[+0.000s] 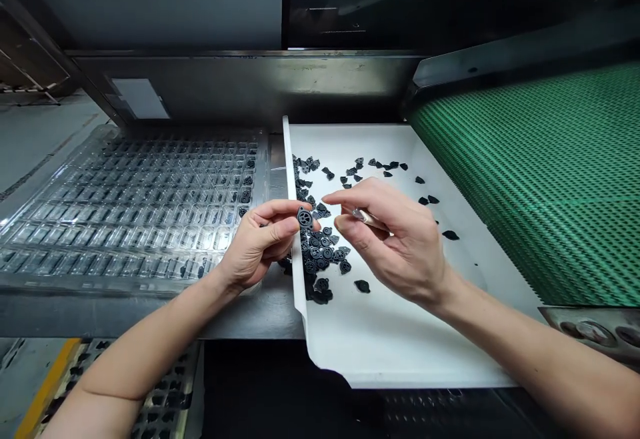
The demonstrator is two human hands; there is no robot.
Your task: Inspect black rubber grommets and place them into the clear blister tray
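My left hand (267,236) pinches a small round black plastic part (305,218) with ears and an open spoked face, above the raised left edge of the white tray (425,339). My right hand (395,236) is just right of it, with thumb and forefinger apart. Its other fingers are curled round a slim pen-like tool (370,219) with a metallic end; most of the tool is hidden in the hand. Below both hands, a heap of similar black parts (320,252) lies along the tray's left wall, and several others are scattered farther right.
Left of the white tray, a clear plastic pocket tray (150,206) holds black parts in some pockets. A green conveyor belt (550,159) slopes down to the white tray's right side. A steel machine panel (250,89) stands behind. Another filled tray (165,392) sits lower left.
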